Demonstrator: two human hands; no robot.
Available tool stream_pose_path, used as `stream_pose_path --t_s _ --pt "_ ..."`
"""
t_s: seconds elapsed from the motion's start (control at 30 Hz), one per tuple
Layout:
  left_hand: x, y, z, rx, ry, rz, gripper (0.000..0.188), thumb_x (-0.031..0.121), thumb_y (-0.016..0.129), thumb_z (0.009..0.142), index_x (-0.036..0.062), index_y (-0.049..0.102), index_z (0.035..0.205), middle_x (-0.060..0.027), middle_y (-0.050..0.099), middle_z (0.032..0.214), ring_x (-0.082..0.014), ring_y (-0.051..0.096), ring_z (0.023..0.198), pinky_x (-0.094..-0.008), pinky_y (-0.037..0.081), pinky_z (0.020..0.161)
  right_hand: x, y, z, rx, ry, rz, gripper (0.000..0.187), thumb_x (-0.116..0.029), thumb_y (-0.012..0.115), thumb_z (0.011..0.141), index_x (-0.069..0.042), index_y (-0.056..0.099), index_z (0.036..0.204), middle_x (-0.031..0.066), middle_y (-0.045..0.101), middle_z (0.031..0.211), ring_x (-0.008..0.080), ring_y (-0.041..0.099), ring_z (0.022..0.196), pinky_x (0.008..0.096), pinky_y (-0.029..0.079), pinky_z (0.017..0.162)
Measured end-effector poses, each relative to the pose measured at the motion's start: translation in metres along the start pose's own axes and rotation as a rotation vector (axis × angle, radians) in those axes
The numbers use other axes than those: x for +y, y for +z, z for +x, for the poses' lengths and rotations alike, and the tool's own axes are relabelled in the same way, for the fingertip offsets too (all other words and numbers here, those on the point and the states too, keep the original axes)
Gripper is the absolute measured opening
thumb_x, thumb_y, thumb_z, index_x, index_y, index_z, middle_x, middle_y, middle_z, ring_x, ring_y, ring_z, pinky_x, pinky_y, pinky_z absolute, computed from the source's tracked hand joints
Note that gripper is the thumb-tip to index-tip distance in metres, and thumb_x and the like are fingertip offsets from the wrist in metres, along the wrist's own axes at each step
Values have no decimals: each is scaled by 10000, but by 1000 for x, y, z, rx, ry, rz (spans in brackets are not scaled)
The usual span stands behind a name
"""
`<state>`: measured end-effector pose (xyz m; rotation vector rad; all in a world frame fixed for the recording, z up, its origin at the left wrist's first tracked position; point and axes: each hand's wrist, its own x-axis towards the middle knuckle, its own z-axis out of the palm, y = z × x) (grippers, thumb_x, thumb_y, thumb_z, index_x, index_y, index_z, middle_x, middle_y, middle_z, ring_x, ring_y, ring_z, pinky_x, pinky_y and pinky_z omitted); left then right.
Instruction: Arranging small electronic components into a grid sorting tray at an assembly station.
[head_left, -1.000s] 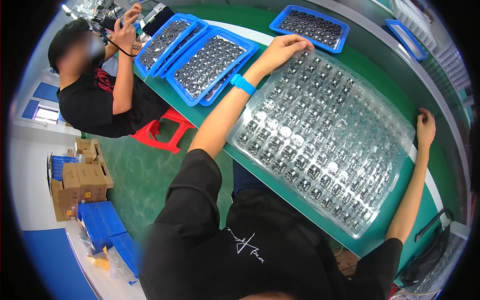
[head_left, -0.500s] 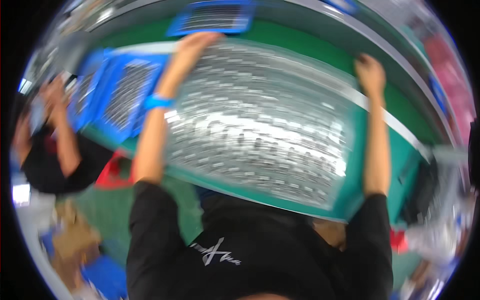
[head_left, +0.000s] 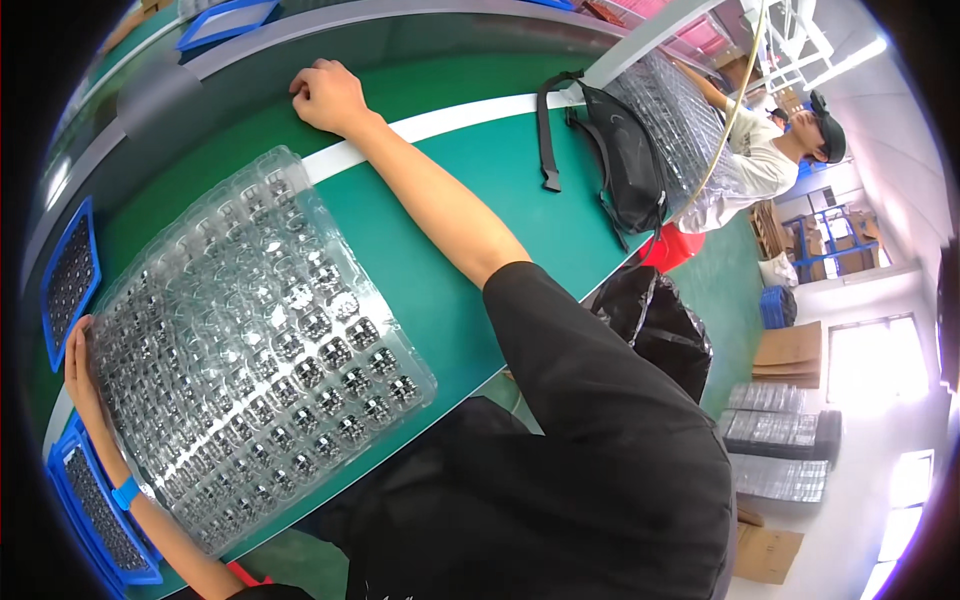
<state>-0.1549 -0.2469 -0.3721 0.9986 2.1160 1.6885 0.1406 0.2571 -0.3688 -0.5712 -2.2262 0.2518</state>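
Note:
A large clear plastic blister tray (head_left: 250, 330) lies on the green worktop, its rows of pockets filled with small shiny metal-looking parts. My left hand (head_left: 80, 355) grips the tray's far left edge, fingers partly hidden by the rim; a blue band circles that wrist. Past the tray's far right corner, my right hand (head_left: 330, 97) hovers over the dark green conveyor belt. Its fingers are curled in, and I see nothing in them. That forearm crosses the white rail (head_left: 440, 122).
Blue trays of small parts (head_left: 70, 283), (head_left: 105, 510) stand at the left. A black waist bag (head_left: 622, 160) lies on the worktop's right end, near stacked clear trays (head_left: 665, 110). A black bin bag (head_left: 655, 330) hangs below. Another person (head_left: 765, 165) is at the right.
My view has swung to the right, bringing the waist bag and the other person into sight. My left hand remains at the tray's edge; my right hand is still curled and off the tray.

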Motion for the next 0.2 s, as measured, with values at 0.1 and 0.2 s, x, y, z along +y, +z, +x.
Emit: stream_pose_path --t_s 0.1,0.2 --pt "-2 -8 1 -14 23 78 398 282 507 1106 6 639 1361 -88 641 1372 -181 557 1332 -325 360 1186 -1 2 1 -14 7 11 175 -153 643 779 -123 782 880 107 679 907 328 651 962 443 558 840" --pt "-32 -32 13 -41 38 104 401 299 517 1101 47 634 1390 -93 623 1406 -183 544 1354 -334 347 1207 -5 5 1 -8 1 18 171 -154 644 778 -126 782 874 100 684 908 324 650 988 436 554 860"
